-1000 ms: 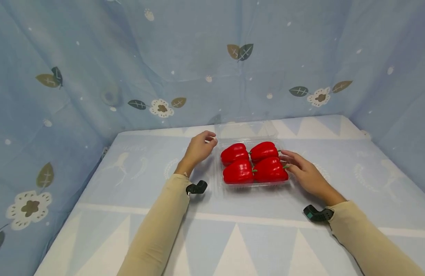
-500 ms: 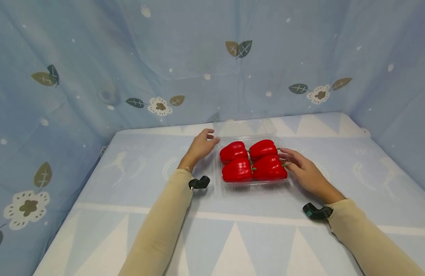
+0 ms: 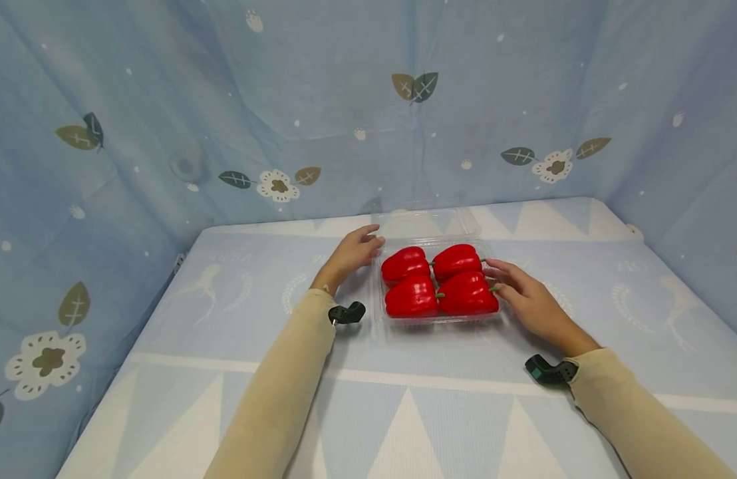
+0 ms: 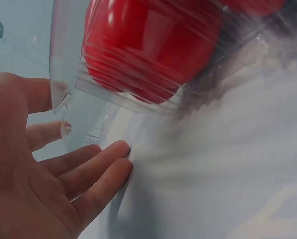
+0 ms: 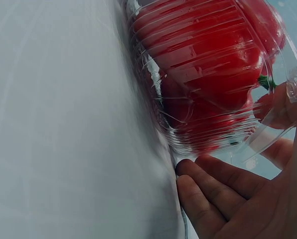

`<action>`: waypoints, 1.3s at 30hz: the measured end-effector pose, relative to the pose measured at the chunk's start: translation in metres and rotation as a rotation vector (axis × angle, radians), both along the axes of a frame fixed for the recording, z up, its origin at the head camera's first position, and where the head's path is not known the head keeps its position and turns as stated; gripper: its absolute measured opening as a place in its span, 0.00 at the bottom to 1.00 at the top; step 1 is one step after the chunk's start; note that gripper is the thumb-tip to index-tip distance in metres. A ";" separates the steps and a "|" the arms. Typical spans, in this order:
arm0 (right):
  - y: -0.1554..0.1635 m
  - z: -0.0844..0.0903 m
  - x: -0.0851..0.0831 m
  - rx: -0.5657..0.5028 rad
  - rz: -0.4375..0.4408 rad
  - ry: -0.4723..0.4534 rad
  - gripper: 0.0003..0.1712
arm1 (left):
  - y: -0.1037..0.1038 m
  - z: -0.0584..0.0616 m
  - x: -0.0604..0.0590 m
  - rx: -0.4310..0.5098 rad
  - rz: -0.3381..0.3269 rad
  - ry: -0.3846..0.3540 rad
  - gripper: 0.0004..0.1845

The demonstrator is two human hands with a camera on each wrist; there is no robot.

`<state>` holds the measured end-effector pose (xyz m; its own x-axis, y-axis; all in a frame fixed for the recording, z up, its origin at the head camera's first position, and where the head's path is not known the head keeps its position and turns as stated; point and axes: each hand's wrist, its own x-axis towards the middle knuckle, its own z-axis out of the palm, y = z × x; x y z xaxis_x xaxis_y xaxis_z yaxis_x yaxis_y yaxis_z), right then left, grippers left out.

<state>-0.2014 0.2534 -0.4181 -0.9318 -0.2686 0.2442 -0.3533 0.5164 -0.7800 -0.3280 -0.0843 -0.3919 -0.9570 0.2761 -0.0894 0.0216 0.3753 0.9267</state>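
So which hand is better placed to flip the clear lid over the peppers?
Probably the left hand: its fingertips sit by the back corner of the box, next to the open lid. The right hand is lower along the side.

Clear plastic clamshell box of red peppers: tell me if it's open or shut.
Open: the clear plastic clamshell box has its lid folded back behind four uncovered red peppers.

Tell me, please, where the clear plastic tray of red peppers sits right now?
In the head view, the clear plastic tray sits mid-table between the left hand and right hand.

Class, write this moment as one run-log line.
left hand: open, at clear tray left edge | right hand: open, at right edge | four red peppers inside
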 end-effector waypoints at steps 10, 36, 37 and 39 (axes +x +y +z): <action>0.000 0.000 0.000 0.005 0.001 0.011 0.27 | 0.005 0.001 0.000 -0.051 -0.022 0.013 0.32; 0.001 -0.002 -0.002 -0.017 0.023 -0.002 0.28 | 0.005 0.007 0.005 0.227 0.184 0.289 0.24; 0.001 -0.002 -0.002 -0.017 0.023 -0.005 0.28 | 0.005 0.008 0.006 0.264 0.179 0.286 0.25; 0.002 -0.002 -0.002 -0.015 0.021 -0.001 0.28 | 0.006 0.010 0.007 0.324 0.168 0.279 0.25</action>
<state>-0.2034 0.2549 -0.4204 -0.9261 -0.2846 0.2477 -0.3635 0.4968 -0.7881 -0.3211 -0.0785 -0.3823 -0.9660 0.0865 0.2438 0.2511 0.0870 0.9640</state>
